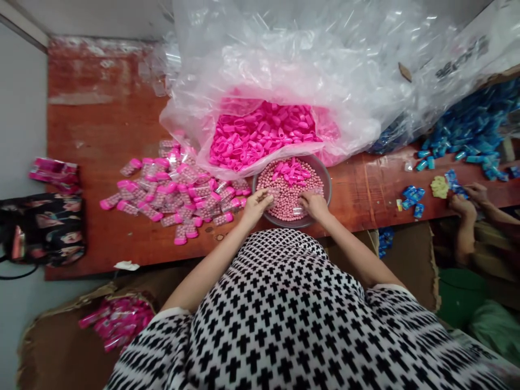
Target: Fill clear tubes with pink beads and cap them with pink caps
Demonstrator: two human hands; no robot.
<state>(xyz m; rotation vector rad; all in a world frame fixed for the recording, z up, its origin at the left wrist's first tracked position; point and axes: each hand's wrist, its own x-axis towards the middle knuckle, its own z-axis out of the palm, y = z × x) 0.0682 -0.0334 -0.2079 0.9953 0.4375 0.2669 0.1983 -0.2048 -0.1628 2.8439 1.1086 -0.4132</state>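
Note:
A round grey bowl (329, 184) full of small pink beads (280, 208) stands at the table's front edge. Bright pink caps (291, 172) lie heaped on the beads toward its far side. At the left rim, my left hand (258, 203) is closed, its fingertips on a small clear plastic container (275, 193). My right hand (314, 205) is closed over the right part of the beads, fingertips down among them. Something clear shows by those fingertips, but what they hold is hidden. Left of the bowl lies a pile of bead-filled clear containers (189, 197) with pink ends.
Behind the bowl, a large clear plastic bag (260, 70) opens on many pink caps (264, 132). Blue pieces (467, 132) and another person's hands (467, 203) are at right. A patterned bag (60, 227) sits at left; a cardboard box (52, 346) stands below the table.

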